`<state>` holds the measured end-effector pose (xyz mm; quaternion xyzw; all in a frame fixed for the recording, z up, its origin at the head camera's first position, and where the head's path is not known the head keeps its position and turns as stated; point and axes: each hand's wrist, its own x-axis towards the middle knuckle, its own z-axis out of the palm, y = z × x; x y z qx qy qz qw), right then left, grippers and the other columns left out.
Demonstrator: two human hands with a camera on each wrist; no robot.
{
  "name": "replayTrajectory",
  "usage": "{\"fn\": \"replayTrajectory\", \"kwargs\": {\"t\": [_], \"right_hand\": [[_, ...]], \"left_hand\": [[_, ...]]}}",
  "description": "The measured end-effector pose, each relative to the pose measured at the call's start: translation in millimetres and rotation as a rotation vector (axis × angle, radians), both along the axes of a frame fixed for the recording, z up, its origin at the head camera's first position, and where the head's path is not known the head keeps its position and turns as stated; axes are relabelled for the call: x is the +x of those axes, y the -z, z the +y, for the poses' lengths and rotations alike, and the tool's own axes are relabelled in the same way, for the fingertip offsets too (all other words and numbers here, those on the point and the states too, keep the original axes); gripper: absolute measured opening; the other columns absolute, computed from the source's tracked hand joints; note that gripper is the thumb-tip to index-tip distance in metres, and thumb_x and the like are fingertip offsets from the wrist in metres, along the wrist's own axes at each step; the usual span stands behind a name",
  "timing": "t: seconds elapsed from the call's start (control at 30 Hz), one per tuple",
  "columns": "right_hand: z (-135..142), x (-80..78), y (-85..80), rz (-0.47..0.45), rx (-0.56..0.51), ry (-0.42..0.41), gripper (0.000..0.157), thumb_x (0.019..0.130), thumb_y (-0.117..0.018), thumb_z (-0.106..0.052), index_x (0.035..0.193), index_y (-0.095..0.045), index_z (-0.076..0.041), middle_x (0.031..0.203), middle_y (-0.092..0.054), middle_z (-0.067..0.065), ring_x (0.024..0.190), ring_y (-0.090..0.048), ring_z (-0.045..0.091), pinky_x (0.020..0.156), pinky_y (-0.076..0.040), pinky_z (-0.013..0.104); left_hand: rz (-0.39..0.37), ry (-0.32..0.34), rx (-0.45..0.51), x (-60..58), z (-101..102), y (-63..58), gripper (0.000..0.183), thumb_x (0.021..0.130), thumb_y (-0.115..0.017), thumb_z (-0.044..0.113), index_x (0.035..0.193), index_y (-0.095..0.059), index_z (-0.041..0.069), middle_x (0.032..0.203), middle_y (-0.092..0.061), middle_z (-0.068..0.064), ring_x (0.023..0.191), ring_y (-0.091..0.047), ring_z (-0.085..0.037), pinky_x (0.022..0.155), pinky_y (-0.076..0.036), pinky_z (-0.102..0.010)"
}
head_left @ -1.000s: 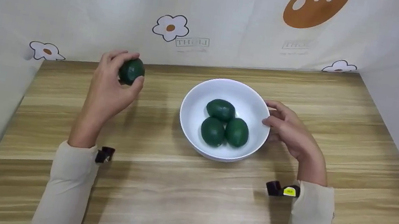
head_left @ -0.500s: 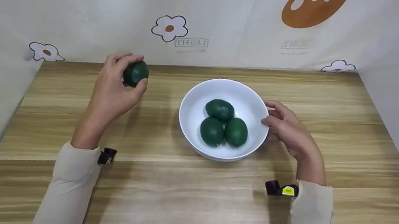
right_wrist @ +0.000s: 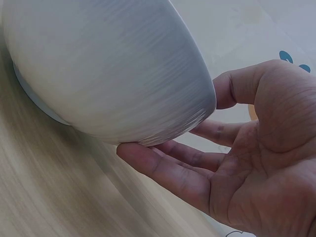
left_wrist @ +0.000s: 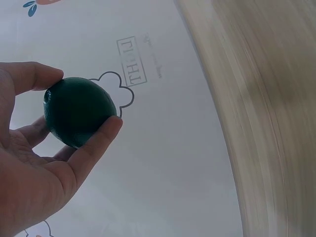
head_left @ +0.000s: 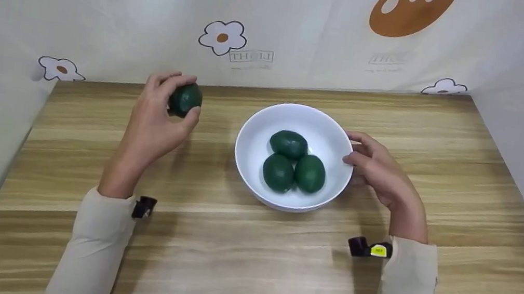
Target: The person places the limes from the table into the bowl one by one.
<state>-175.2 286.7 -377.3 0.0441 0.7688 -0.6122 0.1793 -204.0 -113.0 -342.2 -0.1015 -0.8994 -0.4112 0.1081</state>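
My left hand holds a dark green egg-shaped fruit between thumb and fingers, above the table left of the white bowl. The left wrist view shows this glossy, rounded fruit with fingertips on opposite sides. Three similar fruits lie together in the bowl: one at the back, one at front left and one at front right. On the bowl's right side, my right hand grips the rim, thumb over the edge. In the right wrist view, its fingers support the bowl's outer wall.
The bowl stands on a wood-grain table. Behind the table hangs a pale sheet printed with flowers, meeting its back edge. Similar pale walls close off the left and right sides. A small black camera sits on each wrist.
My left hand has moved slightly right, toward the bowl, carrying the green fruit. My right hand and the bowl have stayed in place.
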Motion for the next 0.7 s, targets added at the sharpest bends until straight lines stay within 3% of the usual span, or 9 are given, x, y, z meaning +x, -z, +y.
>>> {"fn": "replayTrajectory", "kwargs": {"t": [0.7], "right_hand": [[-0.1, 0.1, 0.5, -0.003, -0.001, 0.003, 0.062, 0.099, -0.053, -0.01, 0.16, -0.039, -0.006, 0.155, -0.05, 0.025, 0.109, -0.07, 0.022, 0.084, -0.064, 0.034]], "left_hand": [[-0.014, 0.059, 0.01, 1.4, 12.6, 4.0, 0.051, 0.096, -0.073, 0.017, 0.146, -0.061, 0.015, 0.157, -0.044, -0.016, 0.141, -0.052, -0.037, 0.109, -0.055, -0.058]]}}
